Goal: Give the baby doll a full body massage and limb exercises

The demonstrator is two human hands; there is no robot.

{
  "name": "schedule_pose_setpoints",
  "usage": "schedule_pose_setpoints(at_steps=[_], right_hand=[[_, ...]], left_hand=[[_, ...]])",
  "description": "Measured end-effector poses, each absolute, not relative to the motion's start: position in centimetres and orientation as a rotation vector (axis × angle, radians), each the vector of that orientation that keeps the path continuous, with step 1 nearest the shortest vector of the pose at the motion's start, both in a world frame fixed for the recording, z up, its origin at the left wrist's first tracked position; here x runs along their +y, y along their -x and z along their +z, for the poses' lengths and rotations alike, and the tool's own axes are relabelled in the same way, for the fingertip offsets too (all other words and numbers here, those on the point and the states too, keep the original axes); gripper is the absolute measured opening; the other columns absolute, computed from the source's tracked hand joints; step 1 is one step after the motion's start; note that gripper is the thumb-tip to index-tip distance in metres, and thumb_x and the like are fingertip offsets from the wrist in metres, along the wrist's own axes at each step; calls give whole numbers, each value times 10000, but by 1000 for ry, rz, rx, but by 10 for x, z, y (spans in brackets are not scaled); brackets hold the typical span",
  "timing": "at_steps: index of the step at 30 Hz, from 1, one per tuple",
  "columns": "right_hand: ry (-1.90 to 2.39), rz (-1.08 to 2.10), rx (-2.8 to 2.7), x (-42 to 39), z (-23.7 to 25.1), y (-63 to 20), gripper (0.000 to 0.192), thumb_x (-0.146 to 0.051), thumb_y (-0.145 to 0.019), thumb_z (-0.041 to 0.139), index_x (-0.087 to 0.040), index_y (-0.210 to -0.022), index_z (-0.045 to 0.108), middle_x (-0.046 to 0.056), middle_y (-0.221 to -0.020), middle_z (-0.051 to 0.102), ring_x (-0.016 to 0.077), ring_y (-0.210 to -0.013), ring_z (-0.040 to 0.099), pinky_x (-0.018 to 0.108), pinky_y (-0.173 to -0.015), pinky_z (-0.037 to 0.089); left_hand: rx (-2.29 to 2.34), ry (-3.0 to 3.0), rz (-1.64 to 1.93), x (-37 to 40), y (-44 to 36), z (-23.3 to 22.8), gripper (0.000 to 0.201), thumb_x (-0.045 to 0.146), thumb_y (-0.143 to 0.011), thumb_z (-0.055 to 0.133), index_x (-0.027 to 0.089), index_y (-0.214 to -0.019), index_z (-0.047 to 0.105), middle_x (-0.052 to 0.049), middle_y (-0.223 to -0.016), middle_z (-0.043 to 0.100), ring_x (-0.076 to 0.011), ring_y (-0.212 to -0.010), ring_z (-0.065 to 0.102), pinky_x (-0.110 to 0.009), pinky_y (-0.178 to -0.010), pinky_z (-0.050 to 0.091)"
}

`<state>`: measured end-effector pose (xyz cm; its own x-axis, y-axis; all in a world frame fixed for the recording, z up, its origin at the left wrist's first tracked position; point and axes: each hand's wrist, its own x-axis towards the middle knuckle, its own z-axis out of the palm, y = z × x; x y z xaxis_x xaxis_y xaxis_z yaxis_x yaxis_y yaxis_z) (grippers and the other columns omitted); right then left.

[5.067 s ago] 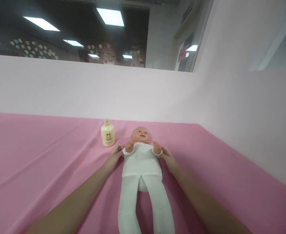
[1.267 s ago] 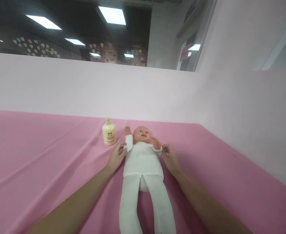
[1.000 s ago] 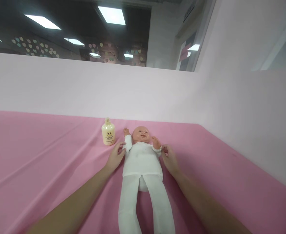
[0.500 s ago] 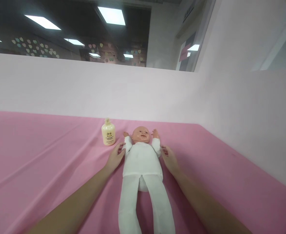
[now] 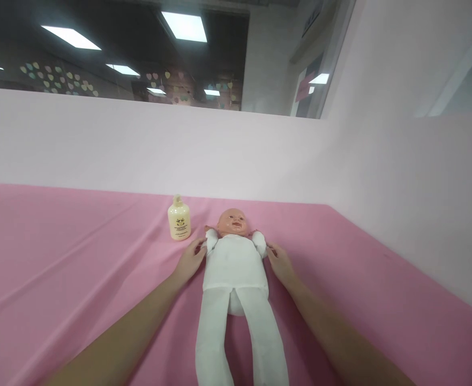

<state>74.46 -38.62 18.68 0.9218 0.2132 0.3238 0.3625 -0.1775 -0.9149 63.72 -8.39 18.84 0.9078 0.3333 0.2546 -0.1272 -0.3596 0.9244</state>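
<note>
doll: a baby doll (image 5: 234,262) in a white suit lies on its back in the middle of the pink cloth (image 5: 79,268), head toward the wall, legs toward the camera, both arms folded up beside the head.
left hand: the left hand (image 5: 190,259) rests against the doll's sleeve at the shoulder, grip loosely spread, fingers touching the fabric and not closed around it.
right hand: the right hand (image 5: 281,264) lies against the other sleeve in the same way, grip loosely spread.
bottle: a cream bottle (image 5: 179,219) stands upright just beside the doll's head, near the left hand.
backdrop: a pale pink wall (image 5: 139,145) rises behind the cloth.
</note>
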Motion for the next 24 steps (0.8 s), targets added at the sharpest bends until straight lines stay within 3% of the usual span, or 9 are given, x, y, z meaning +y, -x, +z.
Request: schedule_pose_setpoints(at_steps=[14, 21, 24], right_hand=[[1625, 5, -355, -384, 199, -738, 283, -379, -717, 731, -252, -970, 723, 46, -1022, 756, 269, -987, 681, 430, -921, 505], [1387, 100, -294, -384, 198, -738, 298, -307, -636, 786, -229, -901, 674, 30, -960, 751, 212, -899, 665, 357, -835, 497], [1309, 110, -276, -384, 196, -741, 255, -237, -587, 781, -225, -807, 653, 2, -859, 734, 184, -820, 642, 320, -780, 477]], left_hand=[[149, -1770, 390, -85, -634, 191, 537, 449, -784, 695, 242, -1261, 564, -84, -1253, 675, -262, -1070, 648, -385, -935, 482], [98, -1588, 448, -88, -635, 195, 692, 320, -716, 759, 233, -1342, 478, -114, -1271, 667, -260, -1100, 646, -399, -956, 462], [85, -1501, 411, -86, -639, 192, 668, 221, -658, 765, 214, -1285, 536, -88, -1121, 717, -238, -1008, 665, -367, -893, 482]])
